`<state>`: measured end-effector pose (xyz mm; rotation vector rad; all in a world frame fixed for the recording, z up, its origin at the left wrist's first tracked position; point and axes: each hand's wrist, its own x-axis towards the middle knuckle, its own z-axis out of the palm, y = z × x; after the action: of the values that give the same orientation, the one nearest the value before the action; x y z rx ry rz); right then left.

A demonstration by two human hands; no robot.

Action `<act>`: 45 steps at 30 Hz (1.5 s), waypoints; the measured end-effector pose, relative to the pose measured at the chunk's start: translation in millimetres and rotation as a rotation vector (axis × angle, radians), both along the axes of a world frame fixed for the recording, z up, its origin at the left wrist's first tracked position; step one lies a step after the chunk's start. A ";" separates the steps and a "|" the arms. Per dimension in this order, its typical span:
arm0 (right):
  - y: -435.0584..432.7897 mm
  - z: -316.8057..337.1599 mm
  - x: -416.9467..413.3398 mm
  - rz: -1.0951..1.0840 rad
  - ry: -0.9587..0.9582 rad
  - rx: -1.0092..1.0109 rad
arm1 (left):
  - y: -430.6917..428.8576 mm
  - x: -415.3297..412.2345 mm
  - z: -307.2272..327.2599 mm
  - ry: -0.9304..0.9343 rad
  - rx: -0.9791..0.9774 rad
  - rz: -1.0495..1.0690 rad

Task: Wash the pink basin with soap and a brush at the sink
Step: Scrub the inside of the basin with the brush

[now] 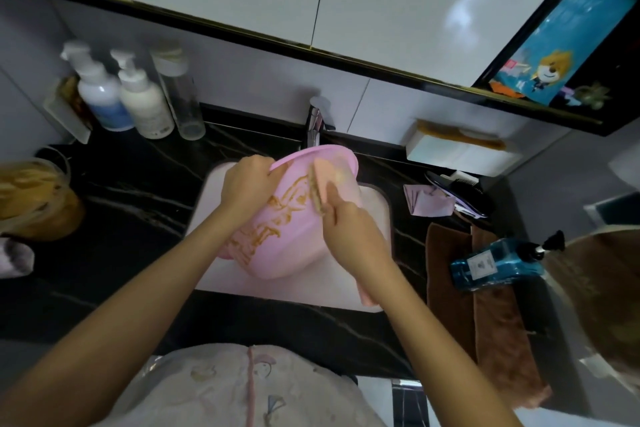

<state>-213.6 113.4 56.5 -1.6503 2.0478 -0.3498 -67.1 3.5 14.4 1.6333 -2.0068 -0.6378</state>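
Basin (294, 250), pink, tilted over sink (375, 215), scene centre. Left grip (247, 184) clenched on far rim; right grip (349, 229) grasping brush (319, 189) against brown-streaked surface. Risk: wet rim slips, drop into sink, splash on worktop (138, 204).

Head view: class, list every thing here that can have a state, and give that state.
Pink plastic basin: tilted over the white sink, streaked brown.
Left hand: grips the basin's rim.
Right hand: holds the brush.
Pink scrubbing brush: pressed against the basin.
Blue pump bottle: lying on its side on a brown towel.
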 end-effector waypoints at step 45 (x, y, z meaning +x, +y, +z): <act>-5.0 -19.6 -27.0 -0.043 0.128 -0.078 | 8.4 -13.6 -1.0 -0.041 -0.108 -0.162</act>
<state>-240.6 108.5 36.9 -1.7173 2.1915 -0.3516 -80.7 11.8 13.4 1.4438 -2.1796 -0.5462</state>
